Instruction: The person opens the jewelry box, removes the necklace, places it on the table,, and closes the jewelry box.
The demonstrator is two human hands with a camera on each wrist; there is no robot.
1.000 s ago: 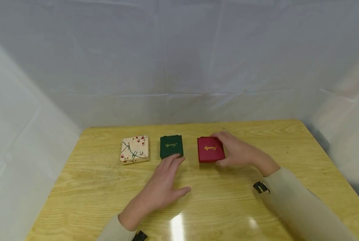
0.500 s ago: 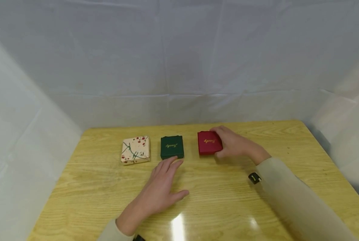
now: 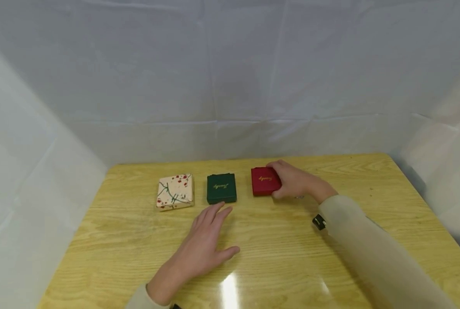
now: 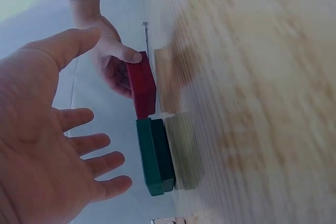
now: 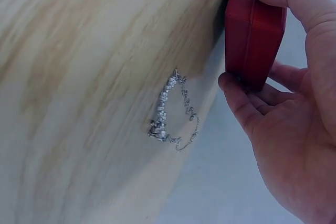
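Head view: the counter (image 3: 284, 266) has a glossy, yellow wood-grain surface. Three low, square boxes form a row toward its far edge: a cream floral-patterned box (image 3: 175, 192) at left, a dark green box (image 3: 221, 188) in the middle and a red box (image 3: 266, 181) at right. Green and red lids carry gold lettering. All three are closed; contents are hidden. The right hand (image 3: 292, 179) pinches the red box from its right side.

Left wrist view: the left hand (image 4: 47, 135) is spread, palm visible, apart from the green box.

Right wrist view: a seam circles the red box. A silver chain (image 5: 161, 108), knobbly in texture, lies in a loose loop on the counter; the head view barely shows it.
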